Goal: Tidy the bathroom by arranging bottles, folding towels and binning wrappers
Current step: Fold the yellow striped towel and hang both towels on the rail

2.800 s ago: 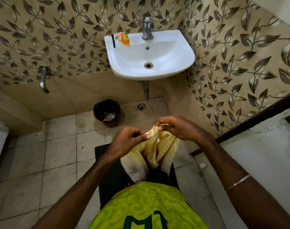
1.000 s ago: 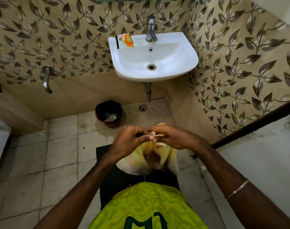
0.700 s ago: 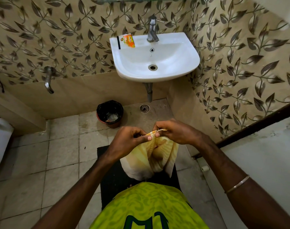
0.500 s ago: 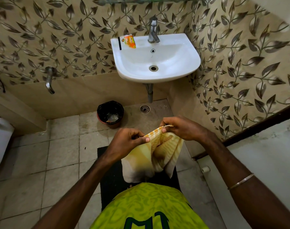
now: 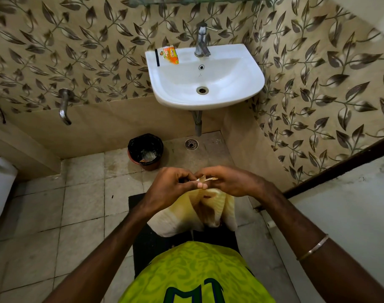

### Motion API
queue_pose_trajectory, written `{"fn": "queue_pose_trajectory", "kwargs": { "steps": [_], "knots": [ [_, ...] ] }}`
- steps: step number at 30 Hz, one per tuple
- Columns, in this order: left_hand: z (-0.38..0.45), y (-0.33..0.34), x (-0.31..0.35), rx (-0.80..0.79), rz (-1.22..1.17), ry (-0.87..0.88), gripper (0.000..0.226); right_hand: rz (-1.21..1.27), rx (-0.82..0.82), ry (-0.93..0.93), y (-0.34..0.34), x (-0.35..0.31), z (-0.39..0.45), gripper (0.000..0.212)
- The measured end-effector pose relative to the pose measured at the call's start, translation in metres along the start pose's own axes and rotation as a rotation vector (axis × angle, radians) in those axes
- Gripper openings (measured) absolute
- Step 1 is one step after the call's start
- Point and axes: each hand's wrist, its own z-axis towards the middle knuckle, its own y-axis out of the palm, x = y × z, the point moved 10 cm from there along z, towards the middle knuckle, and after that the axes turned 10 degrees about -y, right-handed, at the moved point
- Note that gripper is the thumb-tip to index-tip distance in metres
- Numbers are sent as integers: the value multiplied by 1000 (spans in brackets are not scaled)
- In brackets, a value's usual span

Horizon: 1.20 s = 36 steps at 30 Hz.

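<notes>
Both hands have closed together again, the left hand (image 5: 171,186) and right hand (image 5: 228,182) now touching with fingers pinched on the top edge of the yellow towel (image 5: 199,213) hanging at waist height, so I judge another fold is being matched.

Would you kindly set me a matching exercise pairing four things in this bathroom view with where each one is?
Things:
1. orange wrapper
2. yellow towel
3. lined bin
4. bangle

Places:
A. on the floor below the sink's left side
B. on the right wrist
C. on the sink's back rim, left of the tap
D. pinched between the left hand and right hand

Pairs: 1-C, 2-D, 3-A, 4-B
</notes>
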Motion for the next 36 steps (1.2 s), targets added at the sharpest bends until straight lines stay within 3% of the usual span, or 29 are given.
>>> {"fn": "queue_pose_trajectory", "kwargs": {
  "steps": [3, 10, 21, 26, 31, 36],
  "knots": [
    [0, 1, -2, -3, 11, -1, 26, -58, 28, 14, -6, 1, 4, 8],
    [-2, -1, -11, 0, 28, -57, 17, -89, 78, 34, -25, 10, -2, 8],
    [-6, -4, -9, 14, 31, -56, 21, -110, 206, 145, -60, 41, -25, 7],
    [-4, -2, -4, 21, 44, -32, 16, -94, 149, 151, -47, 42, -24, 13],
    [0, 2, 2, 8, 58, -10, 13, -37, 30, 12, -13, 5, -10, 40],
    [-1, 3, 4, 1, 35, -21, 20, -108, 51, -2, -4, -1, 0, 8]
  ]
}}
